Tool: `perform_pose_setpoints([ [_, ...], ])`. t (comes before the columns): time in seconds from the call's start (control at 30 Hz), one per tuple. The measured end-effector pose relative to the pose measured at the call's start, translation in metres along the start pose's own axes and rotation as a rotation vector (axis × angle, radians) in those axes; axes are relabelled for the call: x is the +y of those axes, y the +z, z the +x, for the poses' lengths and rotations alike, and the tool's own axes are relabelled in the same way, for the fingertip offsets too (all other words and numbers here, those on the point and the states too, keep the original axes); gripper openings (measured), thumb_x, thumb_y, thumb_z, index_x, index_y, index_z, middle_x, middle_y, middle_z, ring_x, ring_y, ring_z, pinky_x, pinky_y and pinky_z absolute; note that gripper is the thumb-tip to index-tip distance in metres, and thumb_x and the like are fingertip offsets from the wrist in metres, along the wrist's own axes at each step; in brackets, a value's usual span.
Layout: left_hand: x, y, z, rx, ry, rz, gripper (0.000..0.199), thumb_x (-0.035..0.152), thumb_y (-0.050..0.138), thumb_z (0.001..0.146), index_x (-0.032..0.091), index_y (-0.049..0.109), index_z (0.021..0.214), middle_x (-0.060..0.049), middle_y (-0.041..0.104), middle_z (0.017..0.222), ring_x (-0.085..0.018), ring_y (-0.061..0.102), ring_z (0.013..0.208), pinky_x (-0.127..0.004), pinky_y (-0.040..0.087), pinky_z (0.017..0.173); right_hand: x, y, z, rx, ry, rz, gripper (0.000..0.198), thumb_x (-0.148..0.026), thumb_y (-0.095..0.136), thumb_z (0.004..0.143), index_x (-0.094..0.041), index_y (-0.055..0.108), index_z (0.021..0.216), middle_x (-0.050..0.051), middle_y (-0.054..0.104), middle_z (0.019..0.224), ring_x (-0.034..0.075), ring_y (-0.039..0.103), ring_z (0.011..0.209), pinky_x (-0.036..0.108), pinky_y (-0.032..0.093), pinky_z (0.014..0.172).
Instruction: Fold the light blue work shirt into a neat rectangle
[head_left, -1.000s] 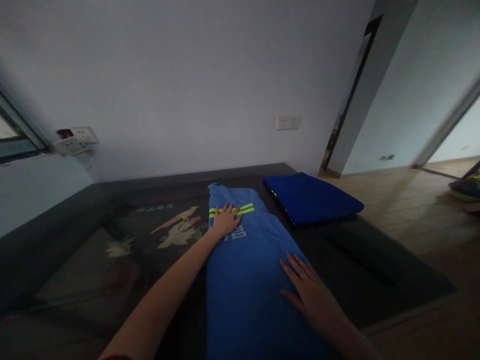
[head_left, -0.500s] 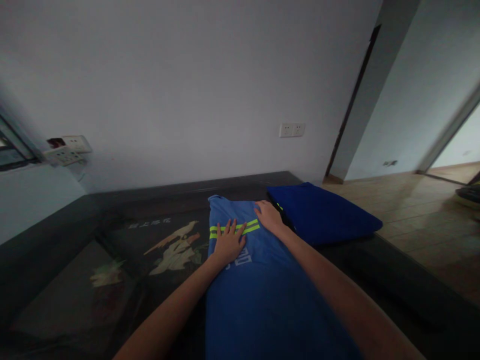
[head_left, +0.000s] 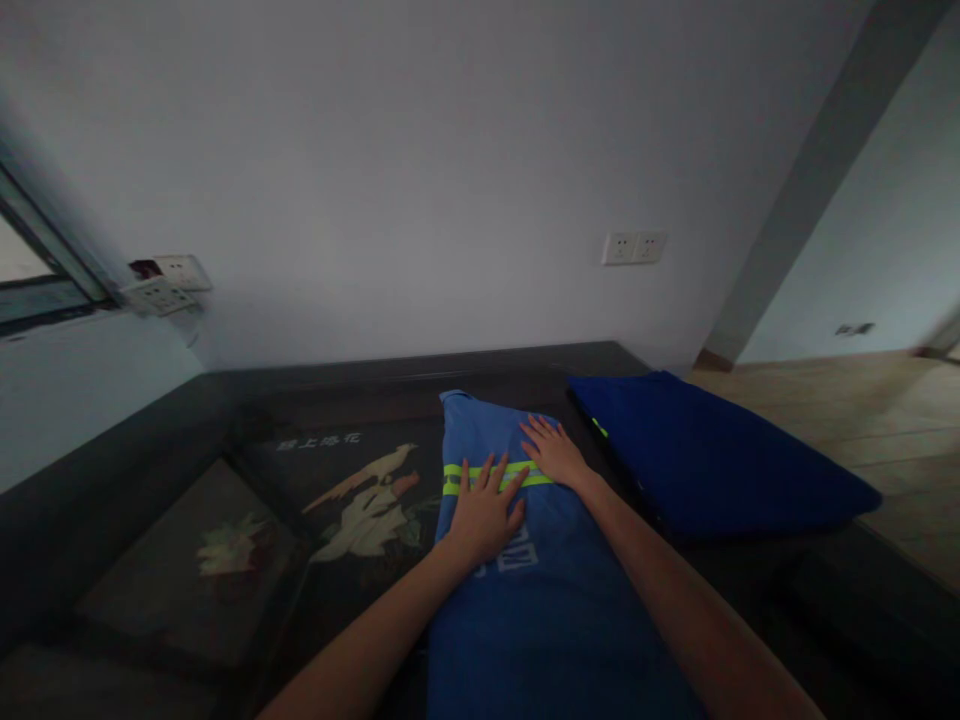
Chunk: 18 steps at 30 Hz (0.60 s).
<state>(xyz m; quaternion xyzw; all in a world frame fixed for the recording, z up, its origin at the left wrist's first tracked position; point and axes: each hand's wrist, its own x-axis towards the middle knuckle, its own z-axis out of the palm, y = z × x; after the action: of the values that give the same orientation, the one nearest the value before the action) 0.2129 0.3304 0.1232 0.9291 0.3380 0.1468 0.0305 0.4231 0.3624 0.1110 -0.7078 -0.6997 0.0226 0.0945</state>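
Note:
A light-blue work garment (head_left: pixel 555 620) lies folded lengthwise on the dark tabletop, its near end running out of view at the bottom. Yellow-green reflective bands cross it, and white printed characters show below them. My left hand (head_left: pixel 486 512) rests flat on the bands, fingers spread and pointing away from me. Farther up, my right hand (head_left: pixel 555 450) lies flat near the garment's right edge, its fingers also apart. Neither hand grips the cloth. A darker blue folded garment (head_left: pixel 720 455) with a small yellow-green strip lies to the right, apart from both hands.
The dark table (head_left: pixel 247 390) has a glossy top with a bird and flower picture (head_left: pixel 367 515). Behind it stands a pale wall with a double socket (head_left: pixel 634 248). Another socket block (head_left: pixel 161 295) sits at the left near a window. Tiled floor (head_left: pixel 810 400) shows at right.
My right hand has shifted slightly nearer on the garment and its fingers have spread flat. My left hand stays on the bands. The camera view has turned a little left and moved closer.

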Motion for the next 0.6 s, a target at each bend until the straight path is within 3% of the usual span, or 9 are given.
perform_pose_setpoints([
  [0.17, 0.003, -0.003, 0.000, -0.029, -0.013, -0.082, 0.048, 0.042, 0.039, 0.093, 0.035, 0.037, 0.141, -0.006, 0.036, 0.150, -0.030, 0.027, 0.140, -0.066, 0.007, 0.111, -0.003, -0.004, -0.001, -0.027, 0.000, -0.001, 0.054, -0.040, 0.029, 0.098, -0.017, 0.032, 0.146, 0.009, 0.025, 0.154, 0.025, 0.017, 0.143, 0.050, 0.014, 0.114],
  [0.27, -0.009, -0.009, 0.010, -0.022, -0.056, -0.261, 0.046, 0.035, 0.044, 0.092, 0.029, 0.043, 0.138, -0.009, 0.042, 0.145, -0.027, 0.035, 0.136, -0.060, 0.015, 0.113, -0.006, -0.007, -0.005, -0.006, -0.002, -0.003, 0.052, -0.039, 0.031, 0.097, -0.017, 0.036, 0.144, 0.010, 0.029, 0.152, 0.025, 0.022, 0.142, 0.049, 0.017, 0.113],
  [0.37, -0.048, -0.020, 0.029, 0.139, -0.126, -0.480, 0.041, 0.023, 0.047, 0.087, 0.021, 0.051, 0.129, -0.010, 0.054, 0.133, -0.022, 0.049, 0.125, -0.044, 0.034, 0.109, -0.012, -0.014, -0.008, 0.055, 0.010, -0.037, 0.048, -0.035, 0.038, 0.095, -0.016, 0.046, 0.138, 0.013, 0.035, 0.149, 0.028, 0.027, 0.139, 0.052, 0.020, 0.111],
  [0.47, -0.101, -0.029, 0.053, 0.318, -0.363, -0.563, 0.034, 0.014, 0.048, 0.083, 0.017, 0.058, 0.116, -0.010, 0.063, 0.118, -0.020, 0.058, 0.110, -0.036, 0.044, 0.100, -0.023, -0.030, -0.004, 0.156, -0.040, -0.058, 0.041, -0.026, 0.049, 0.089, -0.017, 0.055, 0.129, 0.014, 0.045, 0.142, 0.030, 0.033, 0.134, 0.052, 0.020, 0.110],
  [0.53, -0.132, -0.029, 0.069, 0.319, -0.516, -0.571, 0.032, 0.013, 0.048, 0.083, 0.015, 0.059, 0.113, -0.011, 0.065, 0.112, -0.021, 0.061, 0.104, -0.037, 0.046, 0.096, -0.034, -0.043, 0.007, 0.192, -0.089, -0.008, 0.038, -0.022, 0.053, 0.085, -0.018, 0.059, 0.123, 0.012, 0.054, 0.132, 0.027, 0.042, 0.126, 0.045, 0.027, 0.108],
  [0.6, -0.153, -0.024, 0.083, 0.291, -0.584, -0.570, 0.032, 0.015, 0.047, 0.084, 0.014, 0.058, 0.114, -0.012, 0.067, 0.107, -0.021, 0.063, 0.101, -0.037, 0.047, 0.093, -0.046, -0.054, 0.027, 0.209, -0.110, 0.079, 0.034, -0.022, 0.054, 0.084, -0.019, 0.063, 0.117, 0.010, 0.061, 0.122, 0.024, 0.050, 0.117, 0.037, 0.034, 0.103],
])
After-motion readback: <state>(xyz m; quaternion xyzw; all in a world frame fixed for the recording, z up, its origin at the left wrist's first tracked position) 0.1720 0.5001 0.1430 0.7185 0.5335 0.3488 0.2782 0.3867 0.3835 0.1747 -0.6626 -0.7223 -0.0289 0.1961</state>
